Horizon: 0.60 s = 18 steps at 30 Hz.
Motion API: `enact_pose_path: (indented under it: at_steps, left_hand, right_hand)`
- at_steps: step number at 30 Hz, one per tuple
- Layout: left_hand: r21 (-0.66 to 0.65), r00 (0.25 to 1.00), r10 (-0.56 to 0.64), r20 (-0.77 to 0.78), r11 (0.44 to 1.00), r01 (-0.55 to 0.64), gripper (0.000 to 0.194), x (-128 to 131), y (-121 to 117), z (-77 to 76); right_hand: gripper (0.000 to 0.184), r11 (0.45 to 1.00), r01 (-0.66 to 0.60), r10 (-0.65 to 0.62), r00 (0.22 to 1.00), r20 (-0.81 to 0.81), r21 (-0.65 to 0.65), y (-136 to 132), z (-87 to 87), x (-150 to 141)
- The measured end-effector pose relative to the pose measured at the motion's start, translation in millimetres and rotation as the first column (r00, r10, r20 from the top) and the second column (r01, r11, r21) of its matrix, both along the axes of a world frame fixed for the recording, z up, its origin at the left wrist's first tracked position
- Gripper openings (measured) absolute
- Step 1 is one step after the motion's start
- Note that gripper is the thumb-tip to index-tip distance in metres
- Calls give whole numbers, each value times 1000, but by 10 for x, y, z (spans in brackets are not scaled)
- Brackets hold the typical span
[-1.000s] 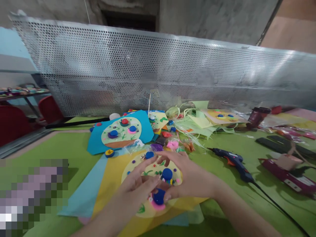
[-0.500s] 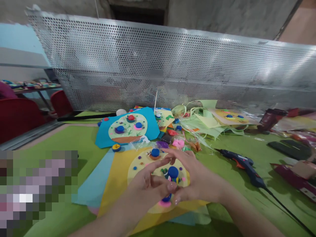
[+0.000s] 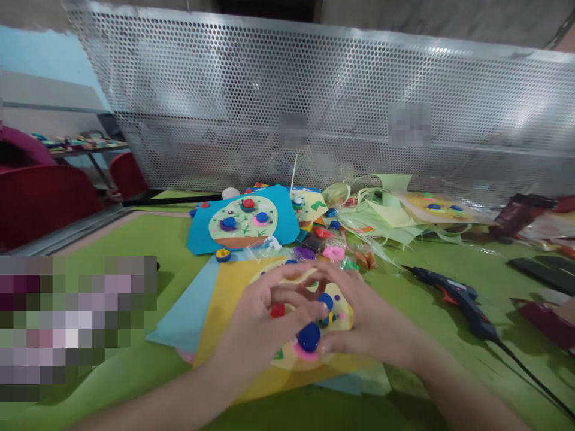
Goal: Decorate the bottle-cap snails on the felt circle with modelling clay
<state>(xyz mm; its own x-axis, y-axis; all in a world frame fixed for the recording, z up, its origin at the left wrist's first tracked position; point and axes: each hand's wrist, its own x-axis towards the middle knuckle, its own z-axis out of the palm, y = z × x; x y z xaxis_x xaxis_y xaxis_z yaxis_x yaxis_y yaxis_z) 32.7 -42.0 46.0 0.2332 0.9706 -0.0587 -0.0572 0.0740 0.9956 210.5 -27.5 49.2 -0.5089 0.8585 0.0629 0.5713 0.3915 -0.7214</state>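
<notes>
Left hand [image 3: 257, 320]: thumb rose, fully exposing lower blue cap [image 3: 309, 337]; right hand [image 3: 371, 320]: opposite; fingers curled, any grip could not be told.

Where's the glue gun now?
In the head view, the glue gun lies on the green tabletop, right of the right hand, its cord trailing toward the lower right.

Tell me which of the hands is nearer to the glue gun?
Right. The right hand is over the right side of the yellow paper, left of the glue gun, with green tabletop between. The left hand is farther left, past the right one.
</notes>
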Motion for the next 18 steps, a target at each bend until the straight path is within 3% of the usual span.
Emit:
enact_pose_path:
  at_steps: [3,6,9,12,18]
  left_hand:
    - [105,990,143,-21,985,-140,46,-31,0,62]
    - [145,989,140,-56,981,-131,41,-38,-16,77]
    - [146,993,95,-72,986,-84,36,-30,-37,64]
    - [149,996,67,-50,987,-59,35,-29,-52,52]
    - [136,999,46,-30,990,-41,36,-58,-65,22]
  right_hand:
    - [53,989,-78,49,973,-226,-125,-10,5,-28]
    - [29,930,-225,70,884,-461,-291,-20,-2,-90]
    - [25,856,-267,-47,812,-581,-443,-29,-22,-138]
    - [21,805,-303,-122,757,-641,-511,-31,-32,-144]
    - [17,774,-321,-186,709,-681,-545,-42,-22,-127]
